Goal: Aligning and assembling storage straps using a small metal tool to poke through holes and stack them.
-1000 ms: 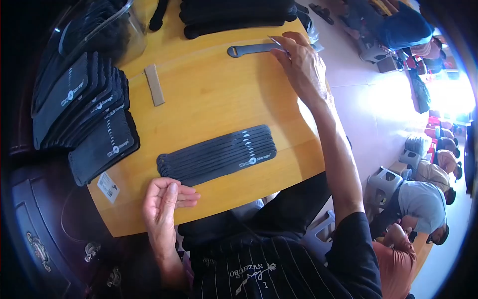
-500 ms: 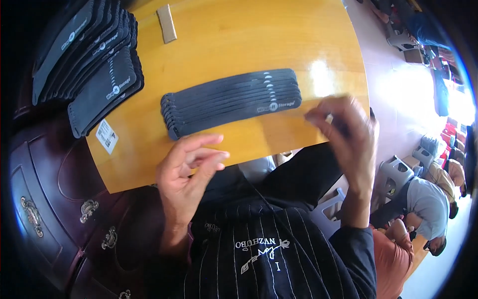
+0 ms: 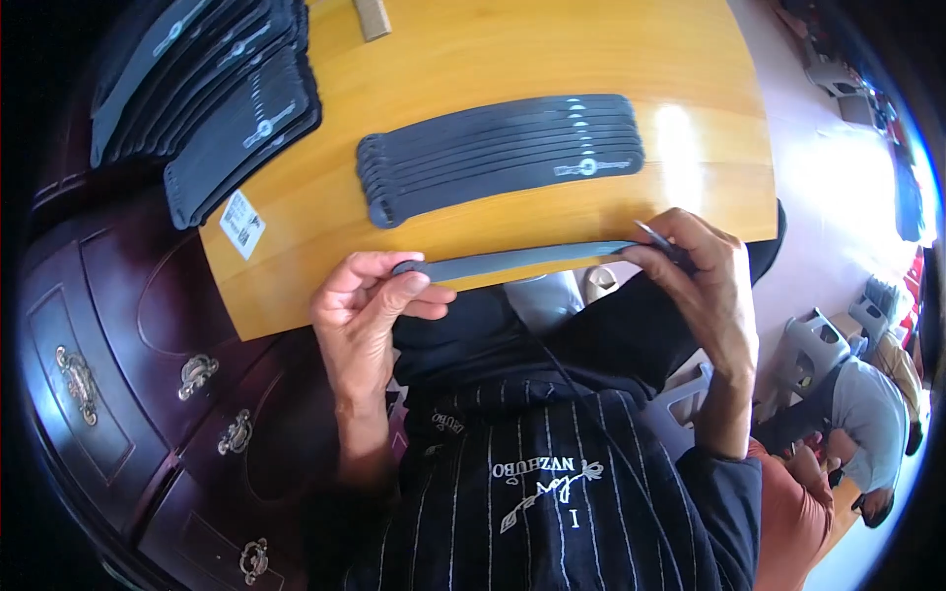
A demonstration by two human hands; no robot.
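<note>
A single dark grey strap [image 3: 522, 260] is stretched lengthwise between my hands, above the near edge of the table. My left hand [image 3: 357, 307] pinches its rounded left end between thumb and fingers. At the other end, my right hand [image 3: 705, 281] grips the strap with thumb and forefinger. A thin, pointed pale object [image 3: 648, 233] also sticks out from the right fingers; its kind cannot be made out. Just beyond the held strap, a fanned row of matching straps [image 3: 493, 150] lies on the table, their rounded ends overlapping at the left.
Thick piles of dark straps [image 3: 236, 133] cover the left side of the wooden table [image 3: 700, 59]. A white label [image 3: 239, 225] lies beside them, a cardboard piece [image 3: 372, 18] at the far edge. Dark drawers [image 3: 89, 414] stand left. Stools [image 3: 820, 347] and seated people [image 3: 872, 406] are at right.
The strap is now held between my hands; half a second ago none was between them and the left fingers were apart. The whole view has shifted, so the table appears higher and further right.
</note>
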